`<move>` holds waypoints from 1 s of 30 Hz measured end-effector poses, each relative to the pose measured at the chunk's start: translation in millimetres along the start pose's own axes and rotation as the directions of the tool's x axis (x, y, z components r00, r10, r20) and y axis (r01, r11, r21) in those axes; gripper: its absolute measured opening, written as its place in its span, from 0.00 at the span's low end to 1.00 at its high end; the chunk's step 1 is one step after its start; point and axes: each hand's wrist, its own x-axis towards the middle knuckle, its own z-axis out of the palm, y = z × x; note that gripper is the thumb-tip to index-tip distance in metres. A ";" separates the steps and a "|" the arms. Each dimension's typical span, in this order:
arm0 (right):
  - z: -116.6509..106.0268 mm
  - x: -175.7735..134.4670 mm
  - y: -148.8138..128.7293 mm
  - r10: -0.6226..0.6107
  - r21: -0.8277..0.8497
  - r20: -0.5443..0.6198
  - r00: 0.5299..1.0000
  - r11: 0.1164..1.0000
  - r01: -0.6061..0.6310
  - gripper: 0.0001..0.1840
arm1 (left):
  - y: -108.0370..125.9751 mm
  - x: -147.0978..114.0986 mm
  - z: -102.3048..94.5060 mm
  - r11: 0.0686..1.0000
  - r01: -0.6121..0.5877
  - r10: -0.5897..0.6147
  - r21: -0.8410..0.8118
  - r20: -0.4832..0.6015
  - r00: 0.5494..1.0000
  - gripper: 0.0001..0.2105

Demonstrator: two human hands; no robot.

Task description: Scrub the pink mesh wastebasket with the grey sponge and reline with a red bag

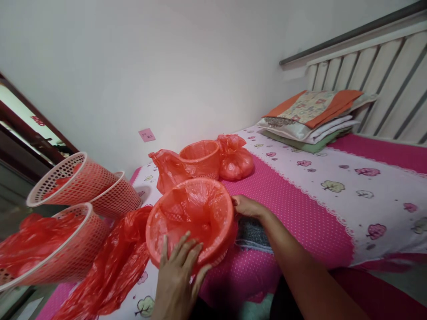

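A red plastic wastebasket [151, 231] lies tilted towards me, its mouth facing up and back at me. A thin red plastic bag [203, 206] lines its inside and is folded over part of the rim. My left hand [178, 269] lies over the near rim with its fingers stretched out and apart against the liner. At the right side, my right hand [248, 206] is closed on the wastebasket's rim; its fingertips are partly hidden. Beside my right wrist lies a piece of dark denim-like cloth [253, 233].
Behind stands another red basket [200, 153] between bunched red bags [236, 164]. Pink mesh baskets [116, 195] holding red bags crowd the left. A loose red bag [106, 266] trails over the bed [290, 204]. Folded bedding [313, 115] sits by the headboard.
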 end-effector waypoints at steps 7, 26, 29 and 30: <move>-4.0 14.1 14.8 0.046 0.016 -0.309 0.950 0.999 -0.043 0.16 | -3.6 21.6 2.8 0.973 0.116 -0.152 0.200 0.173 0.973 0.10; 29.4 0.2 -40.5 -0.566 -0.379 -0.236 0.790 0.802 0.462 0.12 | -23.2 120.6 -24.6 0.896 0.391 -0.440 0.211 0.293 0.849 0.14; 50.7 2.9 -40.9 -0.608 -0.512 -0.101 0.788 0.711 0.483 0.17 | -21.3 131.2 -23.7 0.897 0.399 -0.441 0.192 0.303 0.845 0.16; 56.2 4.1 -39.4 -0.601 -0.550 -0.084 0.795 0.693 0.466 0.18 | -21.3 133.9 -23.4 0.900 0.397 -0.435 0.183 0.309 0.846 0.16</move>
